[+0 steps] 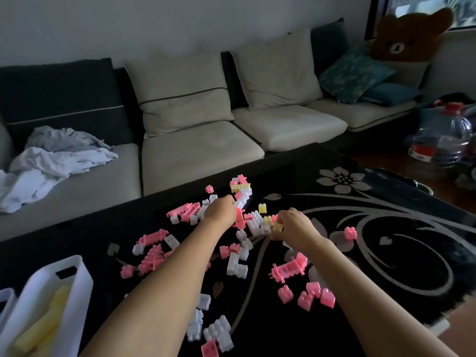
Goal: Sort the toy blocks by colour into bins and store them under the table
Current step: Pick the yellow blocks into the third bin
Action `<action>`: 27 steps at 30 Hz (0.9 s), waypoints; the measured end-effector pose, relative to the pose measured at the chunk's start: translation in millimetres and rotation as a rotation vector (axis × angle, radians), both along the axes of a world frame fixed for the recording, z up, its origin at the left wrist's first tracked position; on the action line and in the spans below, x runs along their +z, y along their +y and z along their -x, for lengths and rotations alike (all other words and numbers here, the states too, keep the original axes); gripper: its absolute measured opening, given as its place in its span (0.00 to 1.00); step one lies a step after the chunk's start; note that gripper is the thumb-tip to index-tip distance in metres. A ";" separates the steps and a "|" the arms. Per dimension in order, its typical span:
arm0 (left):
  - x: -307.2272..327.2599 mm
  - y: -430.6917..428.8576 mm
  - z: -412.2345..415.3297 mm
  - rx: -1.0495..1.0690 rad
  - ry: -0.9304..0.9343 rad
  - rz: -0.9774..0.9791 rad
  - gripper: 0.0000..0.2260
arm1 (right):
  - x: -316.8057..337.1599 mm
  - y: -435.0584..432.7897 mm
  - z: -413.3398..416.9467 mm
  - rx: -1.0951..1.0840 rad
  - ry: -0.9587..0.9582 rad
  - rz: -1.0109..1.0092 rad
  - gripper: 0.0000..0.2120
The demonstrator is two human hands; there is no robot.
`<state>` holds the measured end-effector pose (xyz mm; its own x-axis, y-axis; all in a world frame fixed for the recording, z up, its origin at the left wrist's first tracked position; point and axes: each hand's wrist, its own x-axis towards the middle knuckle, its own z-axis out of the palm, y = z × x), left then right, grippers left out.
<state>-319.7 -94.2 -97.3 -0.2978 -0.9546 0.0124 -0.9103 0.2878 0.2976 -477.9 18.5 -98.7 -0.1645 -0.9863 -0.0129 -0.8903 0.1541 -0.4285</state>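
The grip of your right hand (296,225) is narrow: the thumb and fingers pinch a small yellow block (278,226), held just over the heap of blocks (255,221) in the middle of the counter (283,171). Your left hand (221,210) is just beside it, at 9 o'clock from the right one, with its fingers curled down into the heap. You see only its back, so you cannot tell if that grip holds a block. The heap is mostly pink and white. A long yellow block (240,188) lies at its far end at 12 o'clock, and a short yellow one (262,207) stands between your two hands. More pink blocks (306,295) lie at 5 o'clock by your right arm. A bunch of white blocks (219,328) lies at 6 o'clock between your arms. One pink block (350,232) sits alone at 3 o'clock. At 8 o'clock, on the near left of the counter, stands a white bin (82,279) with yellow blocks (43,323) in it, and the rim of a second bin (6,297) shows just left of it. The counter is black with pale flowers on it. Past it, at 12 o'clock, is a sofa (195,150) with a pile of pale clothes (51,161) at 10 o'clock. A brown bear toy (409,37) sits at 1 o'clock, and a big clear bottle (443,140) at 3 o'clock.
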 end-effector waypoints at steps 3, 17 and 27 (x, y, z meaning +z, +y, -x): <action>0.7 13.8 0.5 -0.021 0.014 -0.009 0.07 | 2.9 4.2 0.8 0.023 0.021 -0.024 0.15; 25.1 45.8 -25.3 -0.012 0.146 -0.094 0.18 | 53.4 40.2 0.0 -0.284 -1.396 0.088 0.09; 9.9 77.5 -37.0 -0.068 0.039 -0.050 0.13 | 31.6 79.5 -18.6 -0.250 -1.603 -0.017 0.06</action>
